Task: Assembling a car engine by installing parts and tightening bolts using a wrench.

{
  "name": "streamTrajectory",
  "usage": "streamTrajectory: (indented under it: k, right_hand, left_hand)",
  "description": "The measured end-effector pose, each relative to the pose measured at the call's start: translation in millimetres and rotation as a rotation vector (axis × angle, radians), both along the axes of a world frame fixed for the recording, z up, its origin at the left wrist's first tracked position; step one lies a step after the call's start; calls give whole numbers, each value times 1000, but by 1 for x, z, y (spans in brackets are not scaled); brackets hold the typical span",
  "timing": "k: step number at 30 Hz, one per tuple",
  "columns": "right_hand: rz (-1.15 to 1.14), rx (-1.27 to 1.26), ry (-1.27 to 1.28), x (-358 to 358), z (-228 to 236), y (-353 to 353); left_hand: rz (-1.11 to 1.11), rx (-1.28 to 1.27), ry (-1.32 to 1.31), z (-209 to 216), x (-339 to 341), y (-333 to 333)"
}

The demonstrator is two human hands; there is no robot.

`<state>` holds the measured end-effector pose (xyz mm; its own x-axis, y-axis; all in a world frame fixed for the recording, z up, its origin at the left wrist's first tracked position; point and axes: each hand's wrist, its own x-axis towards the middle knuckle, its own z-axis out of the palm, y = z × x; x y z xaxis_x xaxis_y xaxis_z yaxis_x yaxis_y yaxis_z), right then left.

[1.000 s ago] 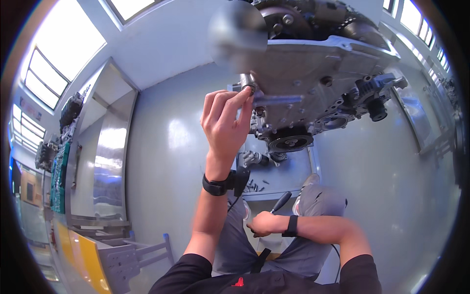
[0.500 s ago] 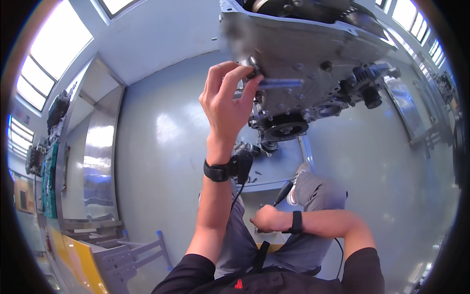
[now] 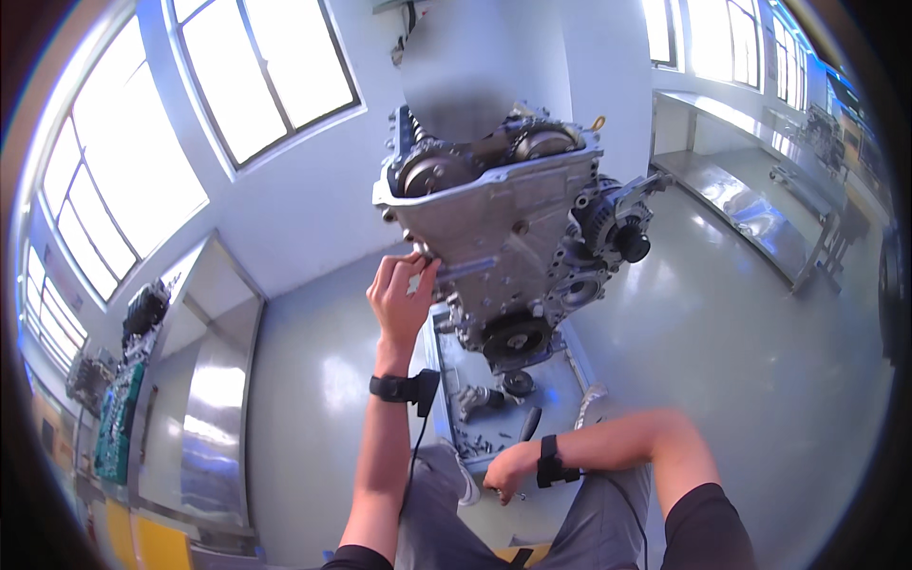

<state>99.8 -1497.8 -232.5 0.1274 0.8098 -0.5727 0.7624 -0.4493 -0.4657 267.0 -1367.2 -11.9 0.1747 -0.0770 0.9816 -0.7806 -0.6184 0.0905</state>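
An engine (image 3: 499, 237) stands upright in front of me, its flat grey timing cover facing me and two round gears (image 3: 437, 176) showing at its top. At the cover's left edge, my left hand (image 3: 403, 293) is raised with thumb and fingertips pinched on what looks like a small bolt, mostly hidden by the fingers. Low over my lap, my right hand (image 3: 511, 471) is closed round a tool with a black handle (image 3: 531, 424). The handle sticks up past the fist, and a bit of metal shows below it.
Beneath the engine lies a metal tray (image 3: 560, 399) with loose bolts (image 3: 483, 443), a pulley (image 3: 518, 383) and a metal part with a dark end (image 3: 480, 401). An alternator (image 3: 608, 223) juts from the engine's right side. Steel benches (image 3: 214, 399) stand at left and right.
My view has tilted up, so the whole engine and the windows now show. My left hand stays pinched at the cover's left edge; my right hand still grips the black-handled tool.
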Motion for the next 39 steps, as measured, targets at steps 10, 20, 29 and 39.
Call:
streamTrajectory:
  k: [10, 20, 29, 39]
  right_hand:
    - [-83, -130, -22, 25, -2, -22]
    - [52, -164, 120, 51, 10, -29]
    - [8, -299, 58, 58, -9, -32]
    - [20, -274, 164, 59, -23, -17]
  left_hand:
    - [-119, 129, -42, -10, 28, 12]
    - [-225, 219, -169, 7, 32, 19]
    - [-188, 152, -62, 6, 31, 22]
    - [-275, 328, 181, 32, 13, 33]
